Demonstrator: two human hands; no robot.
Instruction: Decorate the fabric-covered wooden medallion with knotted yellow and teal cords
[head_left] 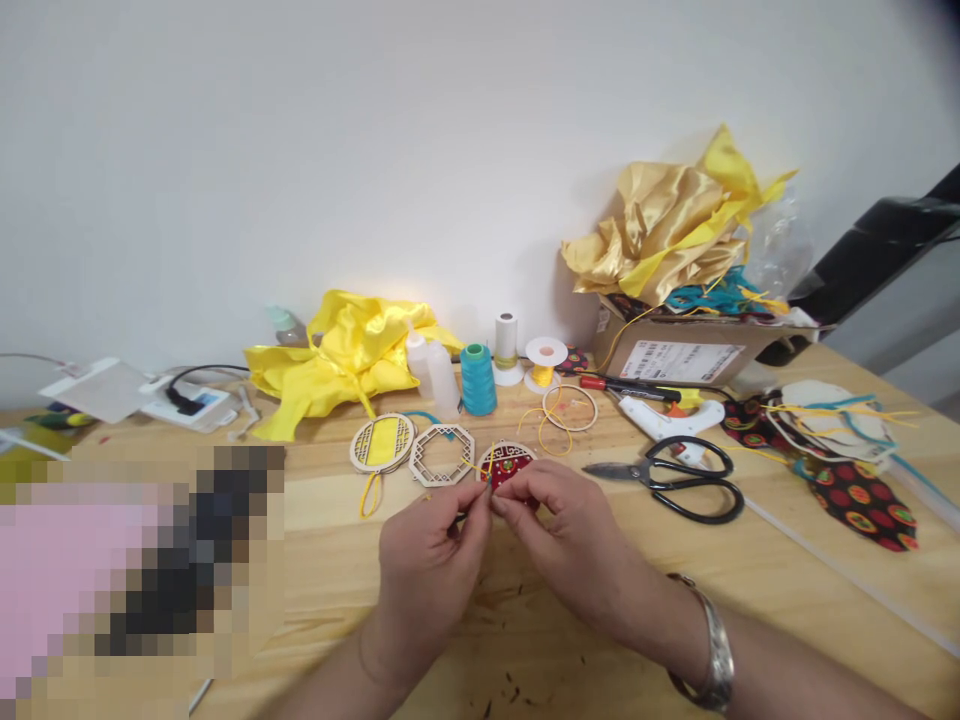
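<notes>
My left hand (433,535) and my right hand (559,520) meet fingertip to fingertip above the table, each closed in a pinch. A thin yellow cord (491,462) runs into their fingertips, with a speck of teal there; the finer detail is hidden by the fingers. Just behind them lies a round wooden ornament (510,455) with red patterned fabric, partly covered by my right hand. Left of it are an octagonal wooden lattice frame (442,428) and a round wooden ornament with yellow fabric (388,438) and a yellow loop.
Black-handled scissors (649,472) and a white glue gun (667,418) lie to the right. Behind stand a teal thread spool (478,385), white bottles (442,380) and a yellow thread spool (544,375). Yellow cloth (330,365) and a cardboard box (675,350) sit near the wall.
</notes>
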